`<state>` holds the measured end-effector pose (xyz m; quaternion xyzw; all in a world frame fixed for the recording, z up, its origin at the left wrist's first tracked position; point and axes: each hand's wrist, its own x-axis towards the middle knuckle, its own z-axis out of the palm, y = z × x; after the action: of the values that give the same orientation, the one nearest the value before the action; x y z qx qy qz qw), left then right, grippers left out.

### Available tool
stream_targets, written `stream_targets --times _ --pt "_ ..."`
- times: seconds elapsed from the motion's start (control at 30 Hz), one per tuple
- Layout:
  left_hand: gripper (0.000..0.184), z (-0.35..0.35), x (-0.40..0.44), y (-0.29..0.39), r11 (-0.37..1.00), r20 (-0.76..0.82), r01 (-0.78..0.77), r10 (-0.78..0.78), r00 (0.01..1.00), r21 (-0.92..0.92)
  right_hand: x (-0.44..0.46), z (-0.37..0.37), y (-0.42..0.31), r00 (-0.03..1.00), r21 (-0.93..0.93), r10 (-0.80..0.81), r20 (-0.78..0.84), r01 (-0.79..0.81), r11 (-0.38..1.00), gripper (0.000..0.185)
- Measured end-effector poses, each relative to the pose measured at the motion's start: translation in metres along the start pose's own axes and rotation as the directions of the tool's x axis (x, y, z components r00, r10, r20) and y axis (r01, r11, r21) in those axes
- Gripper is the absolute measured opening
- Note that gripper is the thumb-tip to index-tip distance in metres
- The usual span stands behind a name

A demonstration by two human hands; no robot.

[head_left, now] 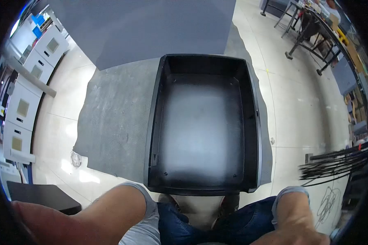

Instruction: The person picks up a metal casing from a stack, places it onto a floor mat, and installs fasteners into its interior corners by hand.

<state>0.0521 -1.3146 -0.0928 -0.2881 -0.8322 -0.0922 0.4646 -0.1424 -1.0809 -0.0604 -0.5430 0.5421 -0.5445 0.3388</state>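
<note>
We look down on a pale floor (294, 106), and over it lies one ragged grey sheet (110, 118). One broad grey panel (151, 28) rises at the far side. To our left stands a row of white cabinets (30, 120) with four square panes; to our right, one dark-framed surface (323, 25).

The black tray (202, 126) sits over the sheet, straight ahead of our lap. Its long axis runs away from us, its open side faces up, and its near short edge lies just beyond our two shoes (229, 202). Our left arm (110, 212) is the nearer one, its sleeve beside the tray's near left corner; our right arm (295, 206) stands a little wider of the near right corner.

We see neither of our hands well: the left is out of view, and what may be the back of the right hand (292, 236) is cut by the bottom edge, so we cannot tell whether it is spread, closed or holding anything.

Smaller still, we count one bundle of thin black rods (335, 165) at the right and one crumpled scrap (75, 159) by the sheet's left corner.
</note>
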Motion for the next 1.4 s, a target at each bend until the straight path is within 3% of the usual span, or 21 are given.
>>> stream_targets --times 0.37,0.6,0.9,1.1,1.17,1.23,1.33,1.4 --pt "0.039 0.027 -0.003 -0.015 0.999 0.005 0.053 -0.053 0.999 0.003 -0.021 -0.030 0.003 0.973 -0.243 -0.207 -0.102 0.177 0.954 0.028" --pt "0.040 0.030 -0.001 -0.008 0.998 0.025 0.020 -0.022 0.999 0.057 -0.060 -0.040 -0.007 0.856 -0.503 -0.505 -0.115 0.388 0.772 0.032" --pt "0.042 0.057 0.009 -0.006 0.999 0.058 -0.048 0.046 0.997 0.024 -0.092 -0.046 -0.005 0.757 -0.649 -0.643 -0.114 0.433 0.626 0.037" --pt "0.043 0.061 0.006 -0.003 0.994 0.074 -0.091 0.087 0.993 0.056 -0.110 -0.037 0.010 0.624 -0.716 -0.778 -0.066 0.513 0.472 0.040" --pt "0.043 0.064 0.008 -0.003 0.995 0.066 -0.089 0.086 0.994 0.048 -0.118 -0.040 0.011 0.568 -0.737 -0.820 -0.072 0.524 0.427 0.041" --pt "0.044 0.061 0.013 -0.006 0.994 0.077 -0.098 0.094 0.993 0.052 -0.121 -0.049 0.013 0.442 -0.758 -0.891 -0.102 0.545 0.357 0.042" --pt "0.044 0.055 0.015 -0.005 0.991 0.068 -0.108 0.103 0.992 0.075 -0.124 -0.070 0.015 0.100 -0.796 -0.983 -0.155 0.577 0.184 0.044" --pt "0.045 0.048 0.032 -0.014 0.992 0.097 -0.071 0.061 0.993 0.100 -0.108 -0.108 0.011 -0.098 -0.853 -0.963 -0.250 0.494 0.171 0.045"
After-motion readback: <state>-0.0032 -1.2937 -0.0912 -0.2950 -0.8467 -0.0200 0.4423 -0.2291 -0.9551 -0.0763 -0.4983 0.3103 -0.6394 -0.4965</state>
